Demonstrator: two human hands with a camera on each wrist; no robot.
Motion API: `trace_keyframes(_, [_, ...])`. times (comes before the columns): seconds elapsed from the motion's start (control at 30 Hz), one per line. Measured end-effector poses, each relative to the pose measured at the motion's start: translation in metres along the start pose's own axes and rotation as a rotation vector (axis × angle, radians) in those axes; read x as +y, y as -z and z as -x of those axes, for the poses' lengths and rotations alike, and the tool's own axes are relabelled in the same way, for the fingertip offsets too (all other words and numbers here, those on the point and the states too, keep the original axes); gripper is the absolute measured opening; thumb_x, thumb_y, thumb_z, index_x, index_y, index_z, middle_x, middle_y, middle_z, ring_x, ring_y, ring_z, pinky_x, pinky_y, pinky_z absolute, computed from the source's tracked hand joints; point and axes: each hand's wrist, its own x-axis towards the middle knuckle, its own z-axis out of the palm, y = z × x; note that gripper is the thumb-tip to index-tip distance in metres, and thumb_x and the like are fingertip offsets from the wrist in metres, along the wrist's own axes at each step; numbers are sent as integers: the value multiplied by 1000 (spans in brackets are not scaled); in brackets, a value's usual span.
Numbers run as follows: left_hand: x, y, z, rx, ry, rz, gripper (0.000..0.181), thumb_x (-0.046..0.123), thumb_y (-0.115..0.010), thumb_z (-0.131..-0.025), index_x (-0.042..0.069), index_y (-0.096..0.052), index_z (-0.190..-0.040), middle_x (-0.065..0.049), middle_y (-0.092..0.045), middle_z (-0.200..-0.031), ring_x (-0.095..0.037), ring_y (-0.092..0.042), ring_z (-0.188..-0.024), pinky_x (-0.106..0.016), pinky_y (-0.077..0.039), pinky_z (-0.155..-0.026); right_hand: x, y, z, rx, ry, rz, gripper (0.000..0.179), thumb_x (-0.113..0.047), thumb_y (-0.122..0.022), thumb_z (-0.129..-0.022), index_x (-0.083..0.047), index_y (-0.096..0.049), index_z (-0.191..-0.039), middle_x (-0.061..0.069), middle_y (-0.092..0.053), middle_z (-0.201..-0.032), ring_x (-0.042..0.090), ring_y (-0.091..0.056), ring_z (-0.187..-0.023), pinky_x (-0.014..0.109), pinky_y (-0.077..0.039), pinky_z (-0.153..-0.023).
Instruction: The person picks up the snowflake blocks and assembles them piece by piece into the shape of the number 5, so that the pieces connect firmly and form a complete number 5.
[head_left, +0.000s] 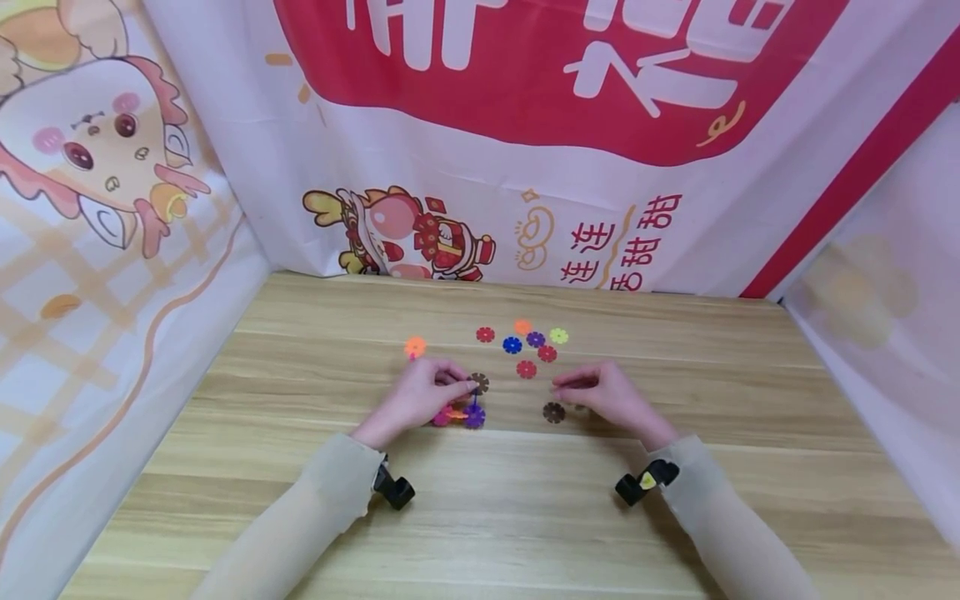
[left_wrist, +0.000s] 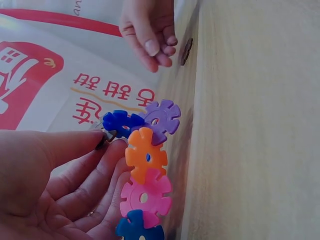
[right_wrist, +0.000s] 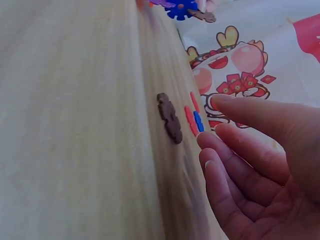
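My left hand [head_left: 424, 390] pinches a brown notched plastic disc [head_left: 480, 383] between thumb and fingers. That disc joins a chain of interlocking snowflake discs, which the left wrist view shows as blue [left_wrist: 121, 122], purple [left_wrist: 165, 120], orange [left_wrist: 145, 155], pink [left_wrist: 145, 196] and teal [left_wrist: 137, 227]. An orange disc [head_left: 415, 347] appears beyond the left hand. Over the table my right hand [head_left: 606, 393] holds nothing, its fingers loosely bent and thumb apart from them. Just beside its fingertips a second brown disc [head_left: 554, 412] lies flat on the wood.
Several loose discs lie farther back on the wooden table [head_left: 480, 517], among them a red disc [head_left: 527, 369], a blue disc [head_left: 512, 345] and a yellow-green disc [head_left: 558, 336]. A printed cloth [head_left: 450, 142] hangs behind the table, with more cloth along both sides.
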Motion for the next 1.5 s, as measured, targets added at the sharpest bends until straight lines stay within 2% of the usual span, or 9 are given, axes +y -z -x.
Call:
trace_keyframes(0.17, [-1, -1, -1, 1, -19, 30, 8, 16, -76, -93, 10, -73, -98, 0, -71, -89, -21, -67, -82, -33, -56, -72, 4, -1, 9, -17, -10, 57, 27, -24, -84, -87, -13, -78, -111, -1, -74, -96, 21, -67, -87, 34, -56, -76])
trace_keyframes(0.37, [-2, -2, -1, 6, -15, 41, 6, 15, -76, -94, 11, -73, -97, -1, -71, -90, -23, -68, -83, -33, -57, -72, 0, -6, 15, -27, -21, 72, 29, -21, -88, -82, -12, -79, -108, 1, -72, -91, 22, -64, -83, 32, -53, -69])
trace_keyframes(0.5, [-2, -3, -1, 3, 5, 36, 7, 17, -76, -93, 12, -73, -97, -2, -72, -89, -22, -68, -78, -31, -56, -64, -2, -8, 16, -28, -34, 90, 25, -22, -88, -83, -16, -79, -106, 0, -70, -91, 22, -62, -82, 32, -52, -68])
trace_keyframes(0.67, [-2, -3, -1, 8, 23, 29, 8, 18, -77, -93, 12, -72, -96, -3, -72, -88, -21, -65, -72, -32, -52, -58, -2, -11, 15, -26, -1, 115, 24, -19, -88, -82, -15, -78, -103, 0, -69, -91, 21, -61, -82, 31, -51, -68])
trace_keyframes(0.87, [-2, -4, -1, 13, 17, 30, 8, 17, -78, -92, 12, -72, -96, 0, -71, -88, -20, -67, -78, -32, -56, -66, -2, -12, 15, -39, 11, 86, 24, -16, -88, -82, -11, -74, -102, 3, -68, -92, 23, -59, -83, 32, -49, -69])
trace_keyframes(1.13, [0, -5, 0, 14, 19, 60, 8, 14, -79, -91, 11, -72, -95, 0, -71, -88, -22, -68, -81, -33, -57, -69, -5, -9, 12, -37, -22, 16, 17, -16, -76, -94, -13, -74, -111, 2, -72, -98, 24, -64, -83, 34, -55, -67])
trace_keyframes(1.27, [1, -5, 0, 13, 25, 65, 9, 13, -78, -91, 11, -72, -97, 0, -71, -89, -20, -69, -80, -33, -58, -71, -11, -6, 8, -26, 29, 6, 20, -18, -75, -95, -13, -75, -114, 1, -74, -101, 25, -67, -88, 40, -56, -75])
trace_keyframes(1.5, [2, -4, 2, 11, 24, 57, 14, 11, -78, -91, 10, -72, -103, 1, -71, -89, -17, -69, -80, -33, -57, -74, -26, -8, 1, -6, 62, -80, 19, -17, -76, -94, -15, -74, -113, 2, -73, -104, 27, -67, -96, 50, -55, -85])
